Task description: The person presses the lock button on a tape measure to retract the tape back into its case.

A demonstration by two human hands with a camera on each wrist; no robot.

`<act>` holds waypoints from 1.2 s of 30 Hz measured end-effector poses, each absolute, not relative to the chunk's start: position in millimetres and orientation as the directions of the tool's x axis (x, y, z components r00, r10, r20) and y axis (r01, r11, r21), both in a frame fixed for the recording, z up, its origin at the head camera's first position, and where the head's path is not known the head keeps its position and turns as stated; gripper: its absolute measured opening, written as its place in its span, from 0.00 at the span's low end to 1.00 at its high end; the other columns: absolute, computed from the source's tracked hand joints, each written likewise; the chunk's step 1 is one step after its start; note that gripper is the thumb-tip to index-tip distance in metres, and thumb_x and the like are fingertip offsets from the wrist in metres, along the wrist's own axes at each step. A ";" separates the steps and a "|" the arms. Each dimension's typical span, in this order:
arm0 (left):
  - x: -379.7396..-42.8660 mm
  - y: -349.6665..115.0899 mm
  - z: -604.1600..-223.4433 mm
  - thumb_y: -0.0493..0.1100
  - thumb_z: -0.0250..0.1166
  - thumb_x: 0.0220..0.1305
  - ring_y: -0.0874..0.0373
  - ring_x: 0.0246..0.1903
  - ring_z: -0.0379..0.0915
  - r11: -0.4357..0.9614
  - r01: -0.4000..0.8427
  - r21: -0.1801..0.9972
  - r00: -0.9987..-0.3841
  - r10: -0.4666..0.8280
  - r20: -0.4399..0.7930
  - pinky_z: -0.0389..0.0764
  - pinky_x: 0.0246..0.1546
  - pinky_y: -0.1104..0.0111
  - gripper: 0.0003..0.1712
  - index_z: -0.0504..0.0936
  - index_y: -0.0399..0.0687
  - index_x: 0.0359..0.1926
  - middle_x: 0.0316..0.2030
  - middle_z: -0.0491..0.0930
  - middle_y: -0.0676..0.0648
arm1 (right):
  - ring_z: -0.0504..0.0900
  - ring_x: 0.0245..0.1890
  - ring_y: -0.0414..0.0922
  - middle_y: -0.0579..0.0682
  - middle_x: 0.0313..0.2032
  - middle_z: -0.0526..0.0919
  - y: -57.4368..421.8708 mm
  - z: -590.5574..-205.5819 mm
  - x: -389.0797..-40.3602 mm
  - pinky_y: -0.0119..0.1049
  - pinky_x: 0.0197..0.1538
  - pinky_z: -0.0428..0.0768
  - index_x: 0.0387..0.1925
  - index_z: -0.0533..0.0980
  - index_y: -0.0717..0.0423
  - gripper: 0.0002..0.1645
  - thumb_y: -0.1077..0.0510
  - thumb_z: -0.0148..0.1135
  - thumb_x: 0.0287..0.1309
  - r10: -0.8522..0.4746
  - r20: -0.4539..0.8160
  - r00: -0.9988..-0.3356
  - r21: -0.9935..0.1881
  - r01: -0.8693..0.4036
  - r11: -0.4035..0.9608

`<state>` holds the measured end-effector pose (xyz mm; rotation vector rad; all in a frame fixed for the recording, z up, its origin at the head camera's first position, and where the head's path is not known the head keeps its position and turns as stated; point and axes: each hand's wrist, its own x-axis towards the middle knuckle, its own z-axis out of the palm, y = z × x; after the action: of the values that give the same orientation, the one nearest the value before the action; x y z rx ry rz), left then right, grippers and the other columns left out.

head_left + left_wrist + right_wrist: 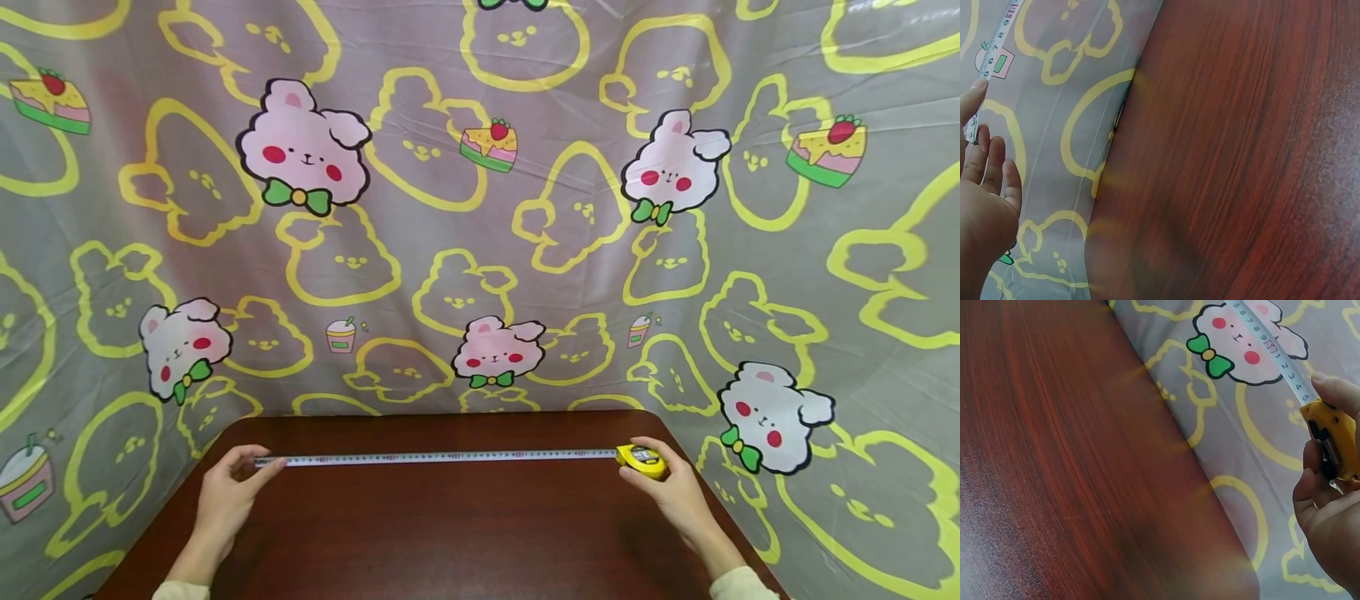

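Observation:
A yellow tape measure point(643, 462) has its white blade point(450, 456) drawn out in a straight line across the head view. My left hand point(228, 497) pinches the free end of the blade between thumb and fingers, at the left. At the right, my right hand point(675, 492) grips the yellow case. In the left wrist view, the metal end of the blade point(991, 59) shows at the fingertips, under the thumb. The right wrist view shows the blade point(1272, 350) leaving the mouth of the case point(1335, 437), with fingers curled beneath it.
Below the blade lies a dark red-brown wooden table point(450, 533) with rounded far corners. A grey curtain point(420, 250) printed with yellow outlines, white rabbits and cakes surrounds it at the back and both sides.

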<state>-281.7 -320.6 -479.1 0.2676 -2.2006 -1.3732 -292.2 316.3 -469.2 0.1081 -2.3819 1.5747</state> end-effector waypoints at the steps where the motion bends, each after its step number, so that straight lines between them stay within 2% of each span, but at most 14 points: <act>1: -282.0 -319.8 -479.2 0.50 0.79 0.60 0.62 0.36 0.69 0.463 0.113 0.879 -0.841 -0.427 0.333 0.69 0.33 0.72 0.23 0.82 0.41 0.48 0.34 0.81 0.55 | 0.75 0.46 0.48 0.61 0.57 0.75 316.0 -469.8 -292.9 0.32 0.44 0.78 0.67 0.72 0.57 0.36 0.56 0.76 0.61 0.091 0.278 -0.956 -0.888 -0.220 0.405; 10: -282.5 -315.0 -480.6 0.48 0.79 0.60 0.63 0.36 0.70 0.454 0.140 0.880 -0.843 -0.411 0.347 0.69 0.33 0.73 0.23 0.81 0.39 0.47 0.33 0.80 0.55 | 0.76 0.46 0.47 0.60 0.56 0.76 314.5 -473.9 -296.5 0.32 0.43 0.79 0.66 0.74 0.55 0.36 0.59 0.78 0.58 0.092 0.293 -0.952 -0.879 -0.230 0.418; 21: -280.7 -310.9 -484.1 0.49 0.79 0.60 0.63 0.36 0.69 0.473 0.135 0.870 -0.854 -0.390 0.345 0.69 0.34 0.73 0.23 0.82 0.39 0.47 0.34 0.80 0.52 | 0.76 0.47 0.49 0.60 0.57 0.75 308.8 -472.7 -293.6 0.33 0.43 0.80 0.68 0.71 0.53 0.39 0.57 0.79 0.57 0.078 0.288 -0.955 -0.878 -0.231 0.419; 28: -278.9 -303.1 -482.0 0.48 0.78 0.62 0.63 0.37 0.68 0.502 0.180 0.846 -0.859 -0.339 0.384 0.68 0.36 0.73 0.21 0.82 0.39 0.46 0.36 0.79 0.49 | 0.76 0.46 0.49 0.61 0.58 0.75 302.2 -472.1 -294.6 0.33 0.43 0.79 0.68 0.71 0.55 0.40 0.58 0.79 0.57 0.064 0.279 -0.958 -0.880 -0.228 0.417; 36: -279.3 -294.5 -480.1 0.45 0.78 0.61 0.62 0.36 0.69 0.504 0.234 0.831 -0.851 -0.307 0.426 0.69 0.35 0.73 0.19 0.82 0.38 0.45 0.35 0.79 0.48 | 0.77 0.45 0.49 0.59 0.55 0.77 290.6 -471.3 -294.0 0.34 0.43 0.80 0.65 0.74 0.52 0.40 0.58 0.82 0.52 0.076 0.302 -0.950 -0.880 -0.247 0.406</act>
<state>-279.3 -294.5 -480.1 0.0591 -2.2173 -1.3390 -294.0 290.6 -471.3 0.1496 -2.3720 1.5601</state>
